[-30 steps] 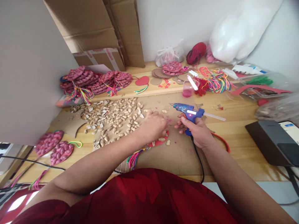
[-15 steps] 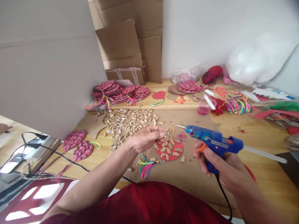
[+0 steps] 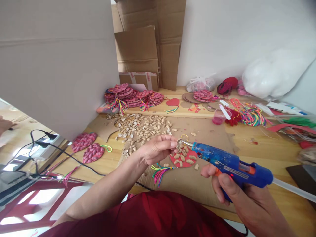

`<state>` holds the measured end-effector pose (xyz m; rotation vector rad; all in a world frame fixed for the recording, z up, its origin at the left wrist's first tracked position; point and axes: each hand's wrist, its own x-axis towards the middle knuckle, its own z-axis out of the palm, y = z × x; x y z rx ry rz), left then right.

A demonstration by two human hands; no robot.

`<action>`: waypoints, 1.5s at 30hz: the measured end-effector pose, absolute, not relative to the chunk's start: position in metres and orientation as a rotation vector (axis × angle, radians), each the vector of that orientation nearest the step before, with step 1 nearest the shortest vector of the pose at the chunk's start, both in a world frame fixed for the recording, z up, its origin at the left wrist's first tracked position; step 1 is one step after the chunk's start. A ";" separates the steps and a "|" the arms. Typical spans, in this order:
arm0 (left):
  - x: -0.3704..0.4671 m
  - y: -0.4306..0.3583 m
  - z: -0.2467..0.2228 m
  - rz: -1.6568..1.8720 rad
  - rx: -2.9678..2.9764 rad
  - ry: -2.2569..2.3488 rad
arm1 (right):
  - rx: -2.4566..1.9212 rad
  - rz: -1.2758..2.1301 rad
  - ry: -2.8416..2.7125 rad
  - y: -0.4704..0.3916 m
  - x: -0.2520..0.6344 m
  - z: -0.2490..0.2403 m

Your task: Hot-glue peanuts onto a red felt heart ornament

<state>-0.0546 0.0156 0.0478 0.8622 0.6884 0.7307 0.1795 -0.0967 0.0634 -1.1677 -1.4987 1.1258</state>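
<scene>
My left hand (image 3: 160,148) pinches a peanut shell (image 3: 180,144) between thumb and fingertips. In my right hand (image 3: 237,194) is a blue hot glue gun (image 3: 217,156), gripped by its handle with the fingers at the orange trigger. Its metal nozzle points left and meets the peanut shell, or nearly so; I cannot tell if they touch. Below lies a red disc (image 3: 185,163) partly covered with peanut shells, with a yellow loop (image 3: 184,137) at its top and a colourful tassel (image 3: 160,174) at its lower left. A clear glue stick (image 3: 293,189) sticks out of the gun's back.
Loose peanuts (image 3: 150,128) spread over the cardboard sheet (image 3: 197,187). Pink finished pieces (image 3: 92,153) lie at left by a black cable (image 3: 74,159); more are stacked (image 3: 133,95) on the back ledge. Coloured cords (image 3: 251,115) lie at right. Another person's hand (image 3: 5,125) shows at far left.
The glue gun has moved left and tilted, bringing its nozzle up to the peanut shell. My left hand still pinches the shell. The whole view has shifted slightly.
</scene>
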 end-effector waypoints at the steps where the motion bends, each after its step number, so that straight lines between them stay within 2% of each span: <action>1: -0.056 0.014 0.048 0.734 0.858 0.687 | -1.218 1.121 -1.458 -0.099 0.176 0.067; 6: -0.060 0.009 0.048 0.734 0.864 0.677 | -1.307 1.089 -1.431 -0.109 0.166 0.070; 13: -0.064 0.003 0.050 0.755 0.861 0.666 | -1.175 0.999 -1.706 -0.109 0.180 0.057; 23: -0.066 -0.001 0.051 0.767 0.849 0.649 | -1.153 0.797 -1.746 -0.112 0.171 0.064; 45: -0.065 0.000 0.048 0.764 0.812 0.648 | -1.186 0.716 -1.777 -0.109 0.173 0.064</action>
